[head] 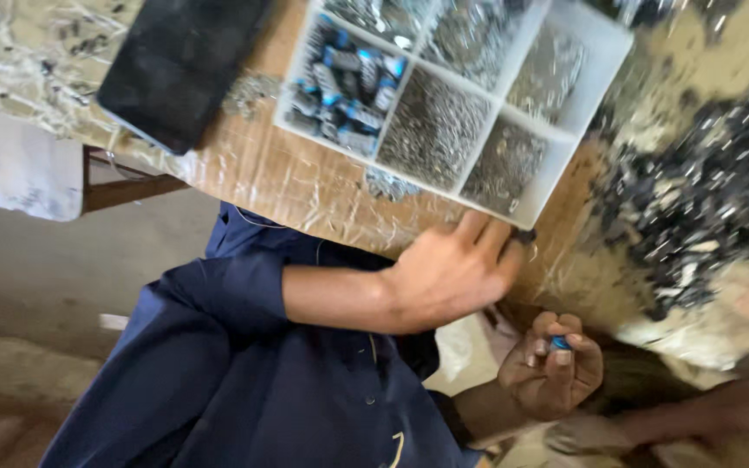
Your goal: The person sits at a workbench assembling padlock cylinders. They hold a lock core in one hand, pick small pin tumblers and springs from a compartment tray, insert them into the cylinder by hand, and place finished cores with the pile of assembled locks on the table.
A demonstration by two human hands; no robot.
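Nearest to me is the dark blue shirt (pixel 244 381), filling the lower left below the white tray.

I take the white compartment tray (pixel 595 52) as my landmark. It lies on the table (pixel 279 178), whose top is covered in crinkled clear plastic. I count six compartments in view: one holds small blue-and-grey cylinders (pixel 347 82), and the others hold fine grey metal parts too blurred for me to name. Left of the tray lies one flat black slab (pixel 179 61). Right of the tray spreads a heap of dark scrap bits (pixel 695 191), smeared by motion. Just below the tray's lower edge sits a little loose pile of grey parts (pixel 389 185).

My left hand (pixel 448 273) lies just below the tray's lower right corner, fingers bent, tips at the table edge by a small dark bit; whether it grips that I cannot tell. My right hand (pixel 552 368) sits lower still, below that corner and off the table, fingers curled in and pinching one small blue part (pixel 560 343).

Two hands, one tray, one slab.
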